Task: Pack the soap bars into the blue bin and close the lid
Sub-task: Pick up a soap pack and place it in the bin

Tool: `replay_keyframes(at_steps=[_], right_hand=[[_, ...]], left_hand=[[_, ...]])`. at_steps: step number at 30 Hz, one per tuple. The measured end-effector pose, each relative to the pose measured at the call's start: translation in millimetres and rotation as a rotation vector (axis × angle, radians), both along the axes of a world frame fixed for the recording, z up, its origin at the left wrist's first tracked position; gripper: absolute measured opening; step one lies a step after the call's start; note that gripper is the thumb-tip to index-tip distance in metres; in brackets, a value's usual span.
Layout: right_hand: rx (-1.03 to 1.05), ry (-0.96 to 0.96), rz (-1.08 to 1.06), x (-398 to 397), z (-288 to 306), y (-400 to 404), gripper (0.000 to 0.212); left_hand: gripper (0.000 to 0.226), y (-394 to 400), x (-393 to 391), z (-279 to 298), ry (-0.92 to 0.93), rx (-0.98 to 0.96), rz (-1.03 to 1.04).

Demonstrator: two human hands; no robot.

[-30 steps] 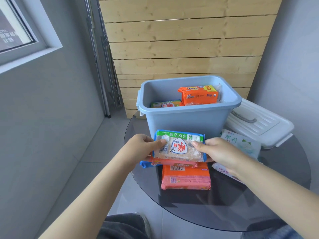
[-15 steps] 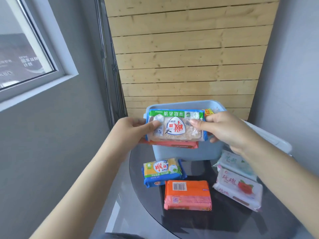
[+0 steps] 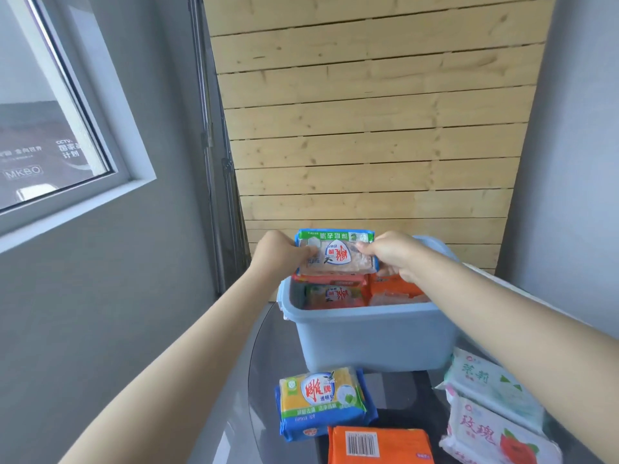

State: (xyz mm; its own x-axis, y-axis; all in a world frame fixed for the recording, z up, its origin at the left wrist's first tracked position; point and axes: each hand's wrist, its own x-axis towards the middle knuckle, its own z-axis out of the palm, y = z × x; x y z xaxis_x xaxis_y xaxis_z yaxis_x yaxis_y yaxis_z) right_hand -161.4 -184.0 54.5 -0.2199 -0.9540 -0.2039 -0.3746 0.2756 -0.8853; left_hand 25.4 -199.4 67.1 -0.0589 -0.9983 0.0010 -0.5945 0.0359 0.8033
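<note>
Pale wooden slats (image 3: 368, 128) and grey walls close off the corner behind a dark glass tabletop (image 3: 268, 356). A stack of soap bars (image 3: 336, 254), the green-and-blue packet uppermost and an orange one under it, is held above the open mouth of the blue bin (image 3: 375, 336), toward its far side, with the long axis running from 9 to 3 o'clock. The stack is pinched at its short ends: the left hand (image 3: 283, 251) grips the 9 o'clock end and the right hand (image 3: 392, 252) the 3 o'clock end, fingers curled over the top face of the upper packet. Both hands are equally near, and the bin lies directly beneath them, so a straight lowering is judged to be what remains for this stack. Packets are seen already inside the bin. At 6 o'clock of the bin, a yellow packet (image 3: 321, 401), an orange packet (image 3: 378, 445) and two white packets (image 3: 492, 410) lie on the tabletop, not yet packed. The lid cannot be made out.
</note>
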Motion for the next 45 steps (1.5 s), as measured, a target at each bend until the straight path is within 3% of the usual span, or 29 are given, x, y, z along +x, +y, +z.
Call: replay_keyframes(at_steps=[6,8,11,16,20,22,25,30,33,35,41,45], right_hand=[[0.02,0.254,-0.017,-7.3,-13.8,-18.8,0.026],[0.0,0.299,-0.014,-8.7,-19.8,-22.2,0.039],[-0.04,0.54,0.007,-7.2,-26.7,-22.7,0.055],[-0.055,0.817,0.015,1.4,-30.8,-24.1,0.056],[-0.267,0.751,0.044,-2.7,-31.4,-23.5,0.037],[-0.355,0.779,0.153,-6.7,-32.2,-17.9,0.031],[-0.261,0.879,0.3,-8.0,-30.2,-10.9,0.041],[-0.199,1.045,0.356,0.4,-34.1,-13.1,0.043],[-0.154,0.943,0.336,0.6,-31.1,-8.2,0.043],[-0.168,0.864,0.305,-4.7,-28.2,0.2,0.043],[-0.601,0.593,0.104,0.1,-25.8,60.3,0.022],[-0.745,0.475,0.134,14.9,-42.0,111.7,0.011]], left_hand=[[0.051,-21.0,-11.0,-10.2,-0.409,-0.04,-0.018],[0.053,-25.9,-15.2,-14.5,-0.514,-0.046,-0.007],[0.049,-32.0,-17.5,-21.7,-0.612,-0.091,-0.023],[0.066,-33.5,-15.9,-36.9,-0.631,-0.188,0.039],[0.044,-28.7,-20.8,-38.9,-0.528,-0.302,-0.059],[0.038,-26.8,-20.1,-38.9,-0.585,-0.298,-0.149],[0.038,-27.9,-17.2,-40.6,-0.684,-0.31,-0.193],[0.032,-24.8,-21.7,-43.2,-0.739,-0.34,-0.199],[0.029,-21.0,-21.4,-42.4,-0.677,-0.331,-0.183],[0.033,-13.7,-18.7,-40.2,-0.515,-0.275,-0.153],[0.03,48.2,-1.3,-31.9,-0.145,-0.332,-0.06],[0.024,100.4,8.1,-39.7,-0.004,-0.43,-0.05]])
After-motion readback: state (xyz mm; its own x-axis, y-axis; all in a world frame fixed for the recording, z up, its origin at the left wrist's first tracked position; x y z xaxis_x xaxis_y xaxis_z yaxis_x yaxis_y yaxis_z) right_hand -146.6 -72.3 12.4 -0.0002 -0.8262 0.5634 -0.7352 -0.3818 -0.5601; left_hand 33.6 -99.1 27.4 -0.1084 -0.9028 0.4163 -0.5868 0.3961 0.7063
